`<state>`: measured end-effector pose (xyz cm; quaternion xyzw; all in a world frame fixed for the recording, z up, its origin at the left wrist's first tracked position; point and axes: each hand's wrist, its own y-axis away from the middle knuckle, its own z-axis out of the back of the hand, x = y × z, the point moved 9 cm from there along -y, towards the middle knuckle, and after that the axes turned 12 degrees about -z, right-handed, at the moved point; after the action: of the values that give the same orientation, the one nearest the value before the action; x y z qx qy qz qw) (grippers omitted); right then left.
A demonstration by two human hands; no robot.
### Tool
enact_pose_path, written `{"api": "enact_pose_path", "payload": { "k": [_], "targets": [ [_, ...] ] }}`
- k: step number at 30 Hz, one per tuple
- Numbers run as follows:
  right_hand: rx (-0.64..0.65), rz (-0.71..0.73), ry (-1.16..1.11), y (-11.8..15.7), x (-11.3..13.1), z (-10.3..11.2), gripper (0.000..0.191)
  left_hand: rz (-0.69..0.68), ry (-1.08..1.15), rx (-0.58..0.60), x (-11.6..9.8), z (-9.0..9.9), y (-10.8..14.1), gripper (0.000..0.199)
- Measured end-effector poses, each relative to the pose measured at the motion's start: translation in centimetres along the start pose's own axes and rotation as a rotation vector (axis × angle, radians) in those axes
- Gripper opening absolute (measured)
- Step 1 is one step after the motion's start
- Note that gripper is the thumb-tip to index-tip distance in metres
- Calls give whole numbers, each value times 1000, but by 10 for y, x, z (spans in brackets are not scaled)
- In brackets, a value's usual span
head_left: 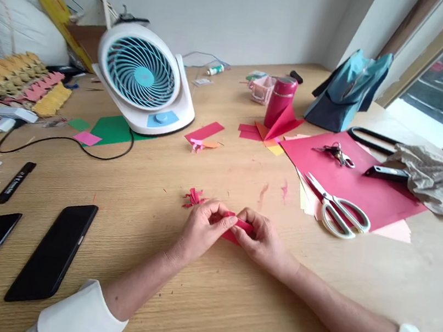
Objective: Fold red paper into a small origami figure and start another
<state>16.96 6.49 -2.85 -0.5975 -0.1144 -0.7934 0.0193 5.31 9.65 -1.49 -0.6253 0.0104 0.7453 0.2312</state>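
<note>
Between my two hands is a folded strip of red paper (244, 225), held low over the table's middle. My left hand (207, 225) pinches its left end between thumb and fingers. The right end is gripped by my right hand (263, 239), its thumb close to the left thumb. Part of the paper dips below the fingers, and some of it is hidden by them. Just beyond my left hand lies a small red cut-and-folded paper piece (194, 198).
White-handled scissors (338, 208) rest on a large red sheet (349, 174) at right, near keys (335, 152). A fan (147, 77) stands behind; a red cup (280, 100) and blue bag (347, 90) are at back. Two phones (52, 252) and a marker (15, 182) lie left.
</note>
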Motion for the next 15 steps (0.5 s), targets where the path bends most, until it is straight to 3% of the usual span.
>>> {"api": "enact_pose_path", "payload": {
  "k": [15],
  "targets": [
    [17, 9, 124, -1, -9, -6, 29, -34, 63, -94, -3, 2, 3, 20]
  ]
}}
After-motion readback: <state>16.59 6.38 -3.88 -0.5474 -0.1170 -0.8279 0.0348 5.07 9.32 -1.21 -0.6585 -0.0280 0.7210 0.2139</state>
